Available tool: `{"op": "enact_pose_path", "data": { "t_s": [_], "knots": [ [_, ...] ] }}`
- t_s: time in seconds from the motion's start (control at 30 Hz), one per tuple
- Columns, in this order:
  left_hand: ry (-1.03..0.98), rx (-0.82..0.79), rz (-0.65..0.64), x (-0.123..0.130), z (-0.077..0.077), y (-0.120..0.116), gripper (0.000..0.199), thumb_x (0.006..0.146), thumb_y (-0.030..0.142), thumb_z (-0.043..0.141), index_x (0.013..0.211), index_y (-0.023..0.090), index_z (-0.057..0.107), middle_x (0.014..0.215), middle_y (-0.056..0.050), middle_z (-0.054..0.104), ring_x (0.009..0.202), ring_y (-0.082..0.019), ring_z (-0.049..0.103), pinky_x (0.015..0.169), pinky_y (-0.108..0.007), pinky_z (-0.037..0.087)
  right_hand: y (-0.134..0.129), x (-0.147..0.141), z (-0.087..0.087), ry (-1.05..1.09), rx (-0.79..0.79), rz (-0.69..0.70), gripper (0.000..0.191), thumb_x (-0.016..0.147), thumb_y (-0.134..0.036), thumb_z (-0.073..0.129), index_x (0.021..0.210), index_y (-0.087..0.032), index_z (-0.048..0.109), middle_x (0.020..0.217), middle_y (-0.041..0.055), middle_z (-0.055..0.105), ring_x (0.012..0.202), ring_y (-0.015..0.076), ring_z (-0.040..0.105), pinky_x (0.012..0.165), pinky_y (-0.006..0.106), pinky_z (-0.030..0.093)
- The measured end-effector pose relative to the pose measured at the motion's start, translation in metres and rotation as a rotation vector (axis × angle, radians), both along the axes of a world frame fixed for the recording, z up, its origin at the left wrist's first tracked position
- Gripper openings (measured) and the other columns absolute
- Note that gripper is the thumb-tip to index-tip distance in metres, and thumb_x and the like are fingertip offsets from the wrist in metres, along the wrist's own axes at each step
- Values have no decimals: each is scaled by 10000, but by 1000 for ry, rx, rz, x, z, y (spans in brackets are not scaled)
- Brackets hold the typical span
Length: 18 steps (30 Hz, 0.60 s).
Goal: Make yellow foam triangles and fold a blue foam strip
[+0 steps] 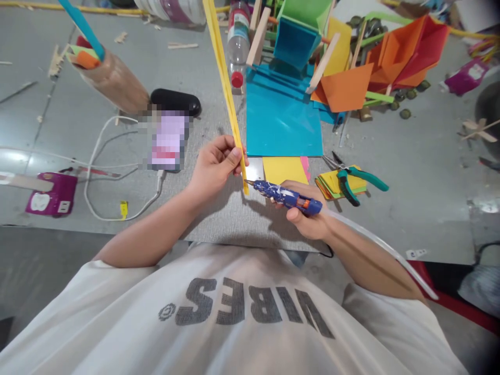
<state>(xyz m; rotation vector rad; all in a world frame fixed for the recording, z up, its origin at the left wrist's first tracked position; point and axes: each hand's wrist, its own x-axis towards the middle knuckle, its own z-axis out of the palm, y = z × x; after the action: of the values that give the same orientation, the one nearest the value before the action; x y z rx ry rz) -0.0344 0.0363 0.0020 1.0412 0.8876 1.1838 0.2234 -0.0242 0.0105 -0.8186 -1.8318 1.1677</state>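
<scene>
1. The yellow strips point(228, 99) are pinched between thumb and fingers of the left hand point(219, 161), above a textured grey mat point(230, 221).
2. The blue glue gun point(287, 197) is gripped in the right hand point(308, 216) — its tip at the strips' lower end, though contact cannot be told.
3. The grey table point(398, 224) is strewn with bottle caps and wood scraps; a blue sheet point(283, 122), a phone point(172, 138) and green-handled pliers point(346, 185) are laid there.
4. Grey floor point(47, 276) is seen below — something red point(453, 297) at right.
</scene>
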Motion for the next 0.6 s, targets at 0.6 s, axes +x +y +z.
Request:
{"op": "enact_pose_path", "data": {
  "t_s": [0.6],
  "knots": [
    [3, -1, 25, 1, 2, -1, 410, 929, 537, 950, 885, 227, 685, 781, 8, 722, 613, -103, 627, 608, -248, 535, 0, 6, -7, -188, 131, 9, 573, 1075, -771, 614, 831, -254, 575, 793, 61, 620, 706, 223, 585, 651, 379, 370]
  ]
}}
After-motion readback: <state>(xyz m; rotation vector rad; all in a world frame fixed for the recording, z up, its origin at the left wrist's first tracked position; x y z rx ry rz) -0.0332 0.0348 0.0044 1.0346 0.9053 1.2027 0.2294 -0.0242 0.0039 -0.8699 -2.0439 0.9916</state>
